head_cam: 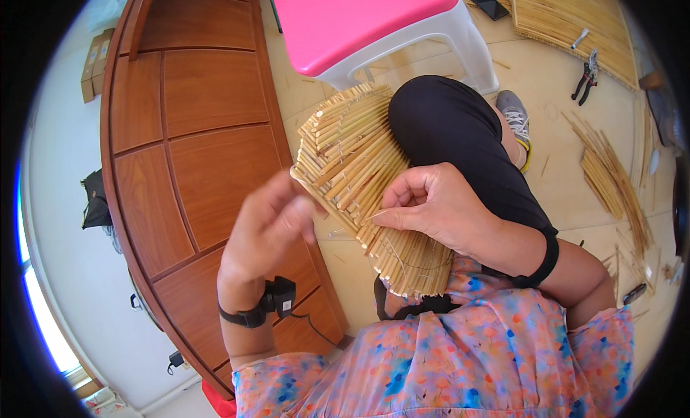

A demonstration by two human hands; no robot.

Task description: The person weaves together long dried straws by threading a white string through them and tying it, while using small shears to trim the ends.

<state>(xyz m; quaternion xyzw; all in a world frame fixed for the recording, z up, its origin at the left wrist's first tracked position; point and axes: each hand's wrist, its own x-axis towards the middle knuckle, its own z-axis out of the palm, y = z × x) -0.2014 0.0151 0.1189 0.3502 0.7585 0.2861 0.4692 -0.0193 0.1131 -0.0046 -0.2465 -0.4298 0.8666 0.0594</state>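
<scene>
A bundle of pale reed sticks (366,148), bound together with thin cord, rests across my lap against my dark-clothed knee. My right hand (426,202) lies over its middle, thumb and forefinger pinched on what looks like a thin strand or sliver. At the bundle's left edge is my left hand (275,218), slightly blurred, its fingers curved near the end of an outer stick; whether they touch it is unclear. Several cut stick ends face left and down. A black strap (248,310) with a small box sits on my left wrist, and another band is on my right forearm.
A pink-topped white plastic stool (377,19) stands ahead. Wooden panelled furniture (215,110) runs along the left. On the floor at right lie black-handled pliers or cutters (586,78), a marker (580,39), loose reeds (614,175) and a large reed mat (571,13). A phone (485,2) lies beyond the stool.
</scene>
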